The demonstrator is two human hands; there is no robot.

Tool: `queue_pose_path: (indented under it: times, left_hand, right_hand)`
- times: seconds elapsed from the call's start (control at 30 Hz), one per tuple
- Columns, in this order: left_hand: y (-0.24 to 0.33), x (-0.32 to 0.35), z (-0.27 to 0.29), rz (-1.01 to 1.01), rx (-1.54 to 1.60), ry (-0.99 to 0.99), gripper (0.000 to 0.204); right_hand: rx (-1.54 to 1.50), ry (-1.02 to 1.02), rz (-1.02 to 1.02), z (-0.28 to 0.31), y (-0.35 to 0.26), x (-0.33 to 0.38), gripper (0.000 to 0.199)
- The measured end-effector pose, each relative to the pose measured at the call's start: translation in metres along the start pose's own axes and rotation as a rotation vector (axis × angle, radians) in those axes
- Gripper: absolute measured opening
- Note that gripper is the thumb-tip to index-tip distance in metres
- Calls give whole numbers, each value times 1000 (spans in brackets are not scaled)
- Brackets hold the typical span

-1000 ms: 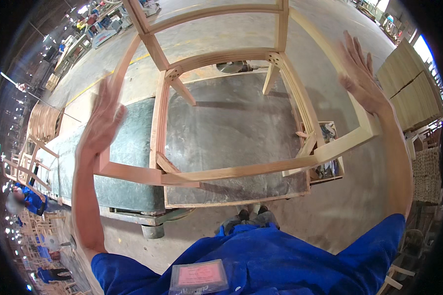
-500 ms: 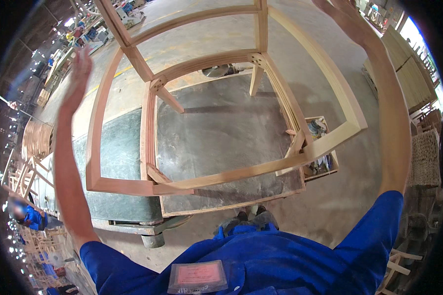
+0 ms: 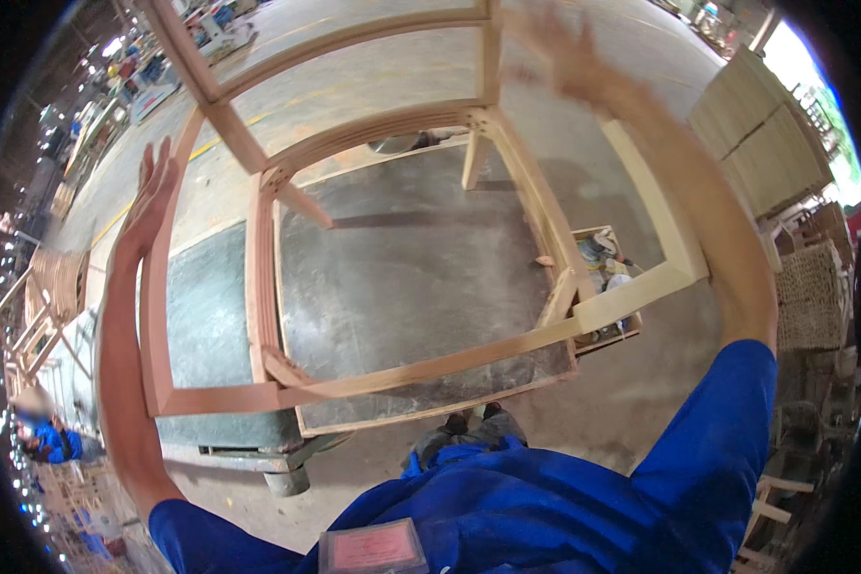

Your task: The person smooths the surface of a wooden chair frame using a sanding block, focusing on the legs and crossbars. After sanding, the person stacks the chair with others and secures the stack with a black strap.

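A bare wooden chair frame (image 3: pixel 427 369), with a slatted back and arm rails curving round its sides, stands on a dark-topped worktable (image 3: pixel 407 277) in front of me. My left hand (image 3: pixel 151 203) is beside the left arm rail, fingers stretched out and nothing in them. Whether it touches the wood I cannot tell. My right hand (image 3: pixel 579 67), blurred by motion, is raised near the right back post with its fingers spread. No object shows in it. My right forearm hides part of the right arm rail.
A green-topped table (image 3: pixel 206 316) adjoins the worktable on the left. An open box of small items (image 3: pixel 605 277) sits at its right side. Stacked boards (image 3: pixel 761 129) stand at the far right. A person in blue (image 3: pixel 57 442) is at the far left, near more wooden frames.
My right hand has swung inward to the left, toward the chair's back post. My left hand has come lower, beside the left rail. The whole view has shifted slightly.
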State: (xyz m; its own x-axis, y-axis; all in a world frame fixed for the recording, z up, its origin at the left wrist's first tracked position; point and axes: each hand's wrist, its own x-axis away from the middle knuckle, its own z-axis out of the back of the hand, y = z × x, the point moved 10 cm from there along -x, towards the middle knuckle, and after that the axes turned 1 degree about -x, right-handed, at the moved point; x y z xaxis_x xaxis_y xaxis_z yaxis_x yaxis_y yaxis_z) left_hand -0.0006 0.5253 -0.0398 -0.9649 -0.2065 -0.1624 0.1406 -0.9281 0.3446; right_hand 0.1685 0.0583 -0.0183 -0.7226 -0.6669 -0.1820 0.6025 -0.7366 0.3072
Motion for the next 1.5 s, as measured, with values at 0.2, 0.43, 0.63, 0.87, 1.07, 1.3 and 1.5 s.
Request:
queue_pose_path:
  times: [0.2, 0.43, 0.63, 0.87, 1.07, 1.3, 1.5]
  left_hand:
    - [17, -38, -41, -174, 88, -116, 75]
    - [7, -26, -10, -39, -46, -159, 67]
    - [36, -17, 54, -178, -236, 138, 63]
    - [66, 1, 20, -92, -371, 17, 64]
    - [109, 69, 27, -141, -451, -95, 81]
    - [275, 156, -69, -859, -280, -271, 84]
    - [215, 245, -129, -472, -389, -459, 81]
  right_hand:
    - [-698, 183, -489, -37, 128, 33, 99]
    - [-697, -21, -293, 8, 61, 105, 78]
    - [-346, -79, -173, 54, 18, 137, 86]
    - [-403, -274, -218, 7, 37, 129, 95]
    - [-638, -156, -380, 20, 23, 135, 99]
    - [-778, 430, -305, 53, 55, 239, 76]
    - [-1121, 929, -398, 21, -112, 381, 58]
